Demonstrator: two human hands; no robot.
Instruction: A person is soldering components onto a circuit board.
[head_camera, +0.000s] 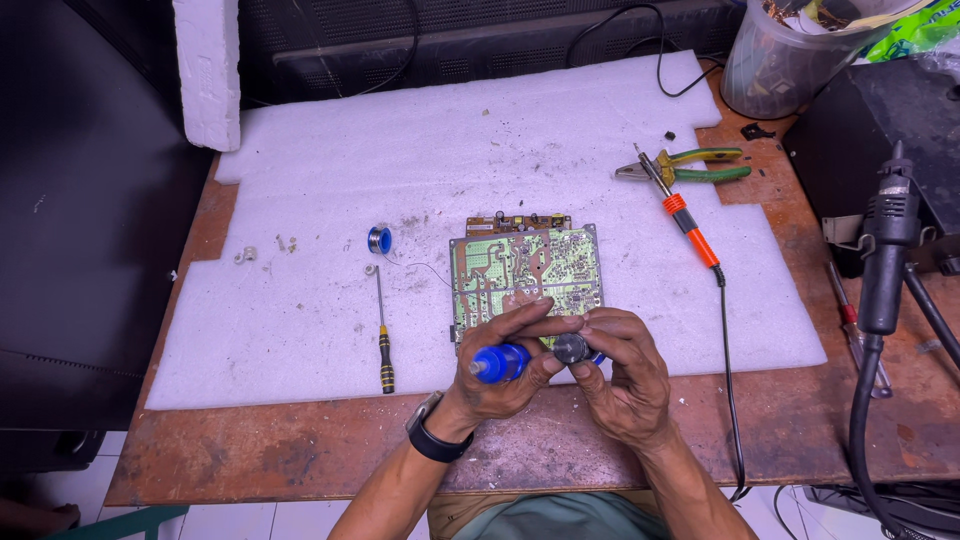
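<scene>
My left hand (503, 372) grips a blue plunger-type desoldering pump (498, 362), its blue end pointing toward me. My right hand (622, 372) pinches the pump's dark round end (571, 348) between thumb and fingers. Both hands meet over the near edge of a green circuit board (525, 268) lying solder side up on a white foam sheet (320, 200). A black band sits on my left wrist.
A soldering iron (690, 225) with an orange grip and black cord lies right of the board, green-handled pliers (690, 165) behind it. A small screwdriver (384, 335) and a solder spool (379, 240) lie left. A rotary tool (885, 260) hangs at right, a plastic bucket (780, 60) behind.
</scene>
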